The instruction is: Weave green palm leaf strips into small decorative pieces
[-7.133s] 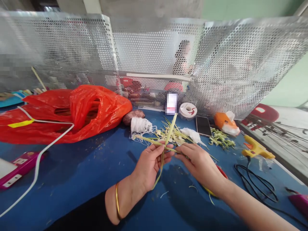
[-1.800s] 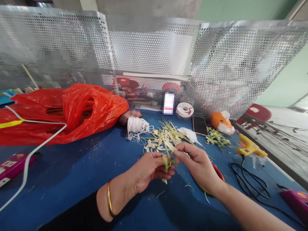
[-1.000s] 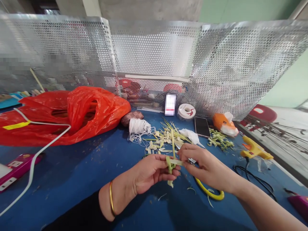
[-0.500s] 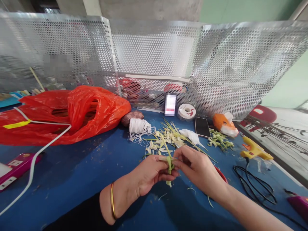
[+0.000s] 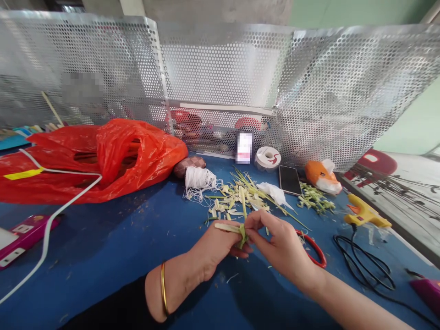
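Note:
Pale green plant strips (image 5: 243, 234), folded or woven over one another, are between my two hands above the blue table (image 5: 147, 247). My left hand (image 5: 216, 245) is closed on them, with one flat strip end lying over its thumb and pointing left. From the right, my right hand (image 5: 275, 233) pinches the same strips with thumb and forefinger. A narrow strip stands up from the fold. Just beyond the hands lies a heap of cut strips (image 5: 237, 195). Red scissor-like handles (image 5: 318, 252) show partly behind my right wrist.
A red plastic bag (image 5: 151, 151) and white string (image 5: 199, 178) lie left. Behind are a ribbon spool (image 5: 268, 158) and a lit phone (image 5: 244, 149). On the right are a dark phone (image 5: 289, 180), small green woven pieces (image 5: 316, 199), a tissue pack (image 5: 321, 176) and a yellow glue gun (image 5: 366, 213).
My left hand has turned slightly, so the strip end now reaches further left over its thumb. The end that hung below the fold no longer shows. More of the red handles is visible.

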Demonstrator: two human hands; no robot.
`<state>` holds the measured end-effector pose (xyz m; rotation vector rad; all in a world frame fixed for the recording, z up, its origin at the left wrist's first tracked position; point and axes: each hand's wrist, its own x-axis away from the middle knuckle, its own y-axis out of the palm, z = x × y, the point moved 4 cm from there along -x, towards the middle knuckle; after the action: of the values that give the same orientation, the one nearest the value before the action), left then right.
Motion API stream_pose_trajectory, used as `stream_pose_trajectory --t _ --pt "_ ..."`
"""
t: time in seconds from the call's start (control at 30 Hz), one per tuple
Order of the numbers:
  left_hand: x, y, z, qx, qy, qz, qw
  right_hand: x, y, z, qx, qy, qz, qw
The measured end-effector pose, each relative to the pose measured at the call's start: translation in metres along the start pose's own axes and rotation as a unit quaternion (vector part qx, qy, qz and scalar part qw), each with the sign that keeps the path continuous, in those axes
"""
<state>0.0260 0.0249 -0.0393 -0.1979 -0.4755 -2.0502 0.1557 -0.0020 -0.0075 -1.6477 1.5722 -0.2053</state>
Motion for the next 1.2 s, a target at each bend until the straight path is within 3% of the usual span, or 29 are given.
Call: stream_pose_trajectory --t 0.27,0.47,0.63,0.8,1.2 --pt "-0.002 0.0 -0.001 0.036 -0.003 -0.036 0.999 -0.004 -0.001 0.006 -0.007 0.036 0.051 0.998" --pt "-0.005 -0.002 0.0 0.095 -0.009 -0.013 0.995 -0.008 -0.004 0.01 -0.118 0.06 0.015 0.991" --pt "-0.004 -0.004 0.005 0.14 -0.023 0.018 0.99 -0.011 -0.012 0.023 -0.126 0.107 0.047 0.985" --pt "-0.006 -0.006 0.003 0.158 -0.035 0.012 0.987 -0.015 -0.006 0.034 -0.171 0.149 -0.015 0.974" --pt "-0.005 -0.006 0.0 0.137 -0.022 0.013 0.99 -0.015 0.006 0.025 -0.312 0.204 -0.036 0.927"
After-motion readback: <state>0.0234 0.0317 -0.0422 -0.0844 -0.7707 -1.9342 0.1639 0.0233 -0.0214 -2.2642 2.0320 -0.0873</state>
